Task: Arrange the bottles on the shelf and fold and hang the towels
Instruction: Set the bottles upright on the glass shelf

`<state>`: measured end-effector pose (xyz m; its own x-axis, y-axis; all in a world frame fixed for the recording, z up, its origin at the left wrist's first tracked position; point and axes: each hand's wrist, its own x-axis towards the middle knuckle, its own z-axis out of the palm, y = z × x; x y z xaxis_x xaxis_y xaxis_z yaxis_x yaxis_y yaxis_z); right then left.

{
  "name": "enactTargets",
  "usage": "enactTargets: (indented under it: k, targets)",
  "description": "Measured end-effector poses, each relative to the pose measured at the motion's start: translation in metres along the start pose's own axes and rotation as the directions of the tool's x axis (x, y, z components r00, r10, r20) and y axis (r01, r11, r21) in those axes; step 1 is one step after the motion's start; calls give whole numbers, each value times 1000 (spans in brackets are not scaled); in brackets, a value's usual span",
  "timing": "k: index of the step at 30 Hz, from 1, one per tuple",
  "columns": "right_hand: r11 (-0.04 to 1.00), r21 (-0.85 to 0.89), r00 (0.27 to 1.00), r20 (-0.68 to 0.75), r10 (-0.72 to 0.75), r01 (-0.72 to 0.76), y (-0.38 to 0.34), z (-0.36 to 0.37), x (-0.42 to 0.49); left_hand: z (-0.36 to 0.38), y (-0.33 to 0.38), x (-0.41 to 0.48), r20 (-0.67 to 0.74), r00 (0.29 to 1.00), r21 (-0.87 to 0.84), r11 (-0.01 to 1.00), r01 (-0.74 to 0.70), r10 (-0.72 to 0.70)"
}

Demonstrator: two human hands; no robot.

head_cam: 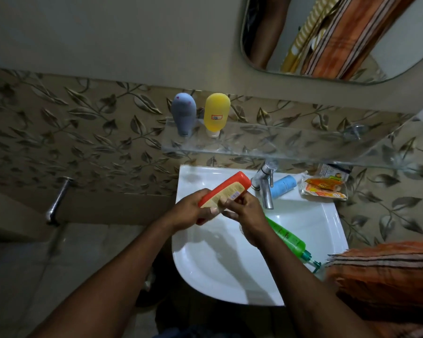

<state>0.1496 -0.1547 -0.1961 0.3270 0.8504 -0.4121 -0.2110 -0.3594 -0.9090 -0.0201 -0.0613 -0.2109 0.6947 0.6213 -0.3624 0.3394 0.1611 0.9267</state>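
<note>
Both hands hold an orange-red bottle [232, 186] with a cream label over the white sink [205, 259]. My left hand [191, 211] grips its lower end; my right hand [244, 213] pinches its side near the label. On the glass shelf [291, 142] stand a grey-blue bottle [183, 113] and a yellow bottle [216, 113], both cap down. A green pump bottle [291, 239] lies in the basin under my right wrist. A light blue bottle [283, 186] lies beside the tap. An orange striped towel [386, 272] sits at the right.
A chrome tap [265, 184] rises at the sink's back. Orange sachets in a clear soap dish [325, 189] rest on the sink's right corner. A mirror [340, 35] above reflects hanging towels. A chrome wall spout [58, 201] sticks out at the left.
</note>
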Motion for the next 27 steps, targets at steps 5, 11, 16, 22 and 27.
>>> enactTargets:
  k: [5,11,16,22,27]
  targets:
    - [965,-104,968,-52,-246,239,-42,-4,-46,22,43,-34,-20,985,23,985,-172,172]
    - [826,-185,828,-90,-553,532,-133,-16,-45,32,136,-25,-278,864,-30,895,-445,420]
    - [797,-233,813,-39,-581,558,-179,-28,-19,31,190,-1,-430,794,-72,860,-506,431]
    - [777,-286,791,-96,-605,560,-195,-38,12,30,207,20,-490,738,149,879,-453,463]
    - [806,-268,815,-110,-569,527,-182,-37,27,34,184,29,-525,691,411,859,-306,497]
